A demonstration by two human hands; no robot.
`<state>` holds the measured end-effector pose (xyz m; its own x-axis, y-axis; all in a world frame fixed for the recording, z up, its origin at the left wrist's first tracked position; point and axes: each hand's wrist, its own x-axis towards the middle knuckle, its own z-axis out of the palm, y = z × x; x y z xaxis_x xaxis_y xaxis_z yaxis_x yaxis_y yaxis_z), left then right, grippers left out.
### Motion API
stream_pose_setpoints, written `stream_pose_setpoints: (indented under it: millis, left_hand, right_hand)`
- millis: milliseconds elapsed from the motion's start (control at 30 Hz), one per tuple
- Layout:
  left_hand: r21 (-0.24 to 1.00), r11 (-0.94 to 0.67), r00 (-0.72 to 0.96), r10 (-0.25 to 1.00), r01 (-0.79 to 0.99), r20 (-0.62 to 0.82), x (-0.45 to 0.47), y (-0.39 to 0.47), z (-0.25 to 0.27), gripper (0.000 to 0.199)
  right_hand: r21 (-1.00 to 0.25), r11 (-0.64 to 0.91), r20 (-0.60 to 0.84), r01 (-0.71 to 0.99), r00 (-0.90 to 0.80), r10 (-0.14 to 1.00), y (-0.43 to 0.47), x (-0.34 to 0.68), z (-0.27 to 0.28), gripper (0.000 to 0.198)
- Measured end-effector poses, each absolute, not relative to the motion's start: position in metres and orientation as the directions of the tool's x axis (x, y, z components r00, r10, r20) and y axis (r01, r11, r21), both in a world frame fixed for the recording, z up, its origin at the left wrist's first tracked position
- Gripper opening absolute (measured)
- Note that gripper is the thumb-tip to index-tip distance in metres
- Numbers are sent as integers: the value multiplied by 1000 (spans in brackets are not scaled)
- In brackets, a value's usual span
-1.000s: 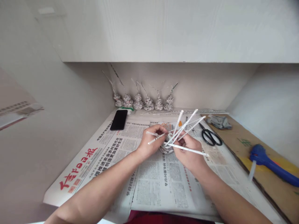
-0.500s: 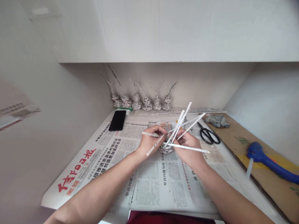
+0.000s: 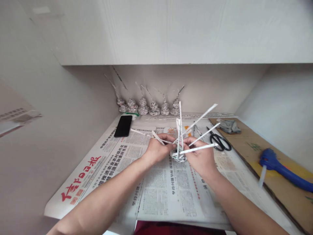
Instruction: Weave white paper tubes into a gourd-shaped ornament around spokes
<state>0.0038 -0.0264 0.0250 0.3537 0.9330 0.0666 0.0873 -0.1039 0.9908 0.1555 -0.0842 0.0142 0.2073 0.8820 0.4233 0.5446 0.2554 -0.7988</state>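
Observation:
Between my two hands is a small woven piece of rolled newspaper (image 3: pixel 179 158), its round body low and several white paper tubes (image 3: pixel 202 115) sticking out of it at different angles. My left hand (image 3: pixel 161 145) is closed at its left side, with paper tubes running through the fingers and out to the left. On the right side, my right hand (image 3: pixel 197 152) grips the woven piece, thumb and fingers bent near its rim. One tube lies across the back of this hand. The fingertips are partly hidden by the tubes.
Several gourd-shaped woven pieces (image 3: pixel 154 108) stand along the back wall. A black phone (image 3: pixel 123 126) lies left on the newspaper (image 3: pixel 97 176). To the right are black-handled scissors (image 3: pixel 220 142), a crumpled grey cloth (image 3: pixel 229 126), and a blue glue gun (image 3: pixel 283 171) on cardboard (image 3: pixel 244 148). A cabinet edge (image 3: pixel 186 64) overhangs.
The woven piece has turned and shifted slightly right, so its tubes fan out differently. A tube now reaches further left past my left hand, which has moved a little right.

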Motion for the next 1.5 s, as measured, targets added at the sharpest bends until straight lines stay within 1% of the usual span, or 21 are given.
stream_pose_setpoints:
  millis: [100,233,367,467,567,733,900,1100,1267,1433,1500]
  left_hand:
    - [973,-182,310,941,139,132,4,-28,27,9]
    - [949,-265,348,917,171,194,2,-29,29,7]
    - [955,-237,342,925,177,166,1,-27,29,3]
    - [957,-242,305,934,160,185,3,-27,26,6]
    - [964,-238,283,939,117,198,6,-26,23,10]
    - [991,-132,242,962,-2,129,10,-25,16,17]
    - [992,-111,243,962,-56,121,13,-27,11,19]
    - [989,-97,248,961,-112,122,15,-29,8,17]
    - [976,-198,259,942,-85,214,15,-27,6,13]
    - [915,-397,254,895,75,367,11,-24,5,5]
    - [877,-462,258,870,131,419,8,-23,5,7]
  right_hand:
    - [-846,248,385,472,219,896,-83,153,11,10]
    - [-898,220,330,381,252,910,-82,150,9,11]
    - [-902,208,320,377,262,910,-80,151,9,14]
    - [-907,203,312,370,265,912,-79,152,10,16]
    - [-920,189,291,342,278,915,-78,152,10,17]
    - [-942,135,239,307,333,912,-74,154,9,18]
    - [-939,164,257,303,303,918,-74,154,10,24]
    - [-974,92,163,209,358,919,-71,155,8,29]
    - [-992,71,103,106,333,937,-66,159,3,28]
    - [-994,66,93,89,333,938,-66,159,2,16]
    - [-994,87,103,67,300,948,-68,157,4,15]
